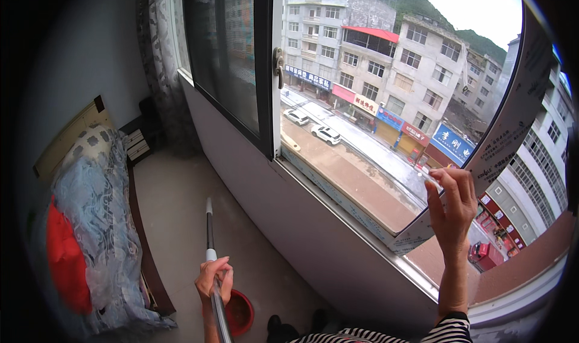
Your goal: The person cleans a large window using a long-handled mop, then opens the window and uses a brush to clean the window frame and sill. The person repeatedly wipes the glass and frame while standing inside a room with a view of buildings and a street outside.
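My left hand (214, 277) grips a metal telescopic pole (219, 309) with a white collar and a pale tip, low at the picture's centre. The pole slants up over the floor, its tip pointing away from me. On the right, my right hand (453, 203) is raised at the film-covered frame (497, 148) of a window sash, fingers bent around its edge. Whether it grips the frame firmly is hard to tell. The window's glass pane (398, 130) shows the street beyond. Below my left hand, partly behind the pole, a red basin (241, 313) stands on the floor.
A dark-framed screen sash (226, 62) with a handle (278, 67) fills the window's left part. The sill track (334, 207) runs along the wall. At left are a bed (104, 225) with rumpled covers, a red cloth (65, 257), a small nightstand (136, 145) and a patterned curtain (165, 49).
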The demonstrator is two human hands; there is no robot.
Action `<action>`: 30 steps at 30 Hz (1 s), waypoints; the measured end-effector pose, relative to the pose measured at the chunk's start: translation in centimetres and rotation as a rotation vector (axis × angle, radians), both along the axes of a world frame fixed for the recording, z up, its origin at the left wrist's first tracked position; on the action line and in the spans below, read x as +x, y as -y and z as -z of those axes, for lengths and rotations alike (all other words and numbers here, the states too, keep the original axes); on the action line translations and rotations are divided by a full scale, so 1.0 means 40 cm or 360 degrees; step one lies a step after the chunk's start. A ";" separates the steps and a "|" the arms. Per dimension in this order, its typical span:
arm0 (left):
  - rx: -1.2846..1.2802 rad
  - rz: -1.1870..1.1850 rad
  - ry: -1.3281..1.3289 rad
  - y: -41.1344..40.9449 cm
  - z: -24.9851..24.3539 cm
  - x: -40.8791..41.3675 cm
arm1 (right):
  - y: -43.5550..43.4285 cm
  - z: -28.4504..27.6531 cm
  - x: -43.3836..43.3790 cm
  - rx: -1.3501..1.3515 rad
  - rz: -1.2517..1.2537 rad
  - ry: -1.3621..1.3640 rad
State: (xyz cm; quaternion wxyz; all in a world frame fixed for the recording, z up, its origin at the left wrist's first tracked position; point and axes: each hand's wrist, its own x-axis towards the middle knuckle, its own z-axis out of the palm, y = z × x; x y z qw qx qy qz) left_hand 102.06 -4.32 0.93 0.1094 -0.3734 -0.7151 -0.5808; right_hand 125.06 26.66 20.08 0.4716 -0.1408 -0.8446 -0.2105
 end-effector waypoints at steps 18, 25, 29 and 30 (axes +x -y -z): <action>-0.0119 0.0655 -0.0013 -0.023 0.032 -0.096 | -0.014 0.003 -0.012 0.0198 0.0240 0.0875; -0.0063 0.0549 0.0132 0.067 0.081 -0.048 | -0.060 0.000 0.024 0.0626 0.0314 0.1065; -0.0023 0.0387 0.0102 0.080 0.090 -0.025 | -0.071 0.016 0.005 0.0753 0.0338 0.0928; -0.0017 0.0368 0.0055 0.070 0.087 -0.022 | -0.079 0.024 -0.005 0.0758 0.0354 0.0892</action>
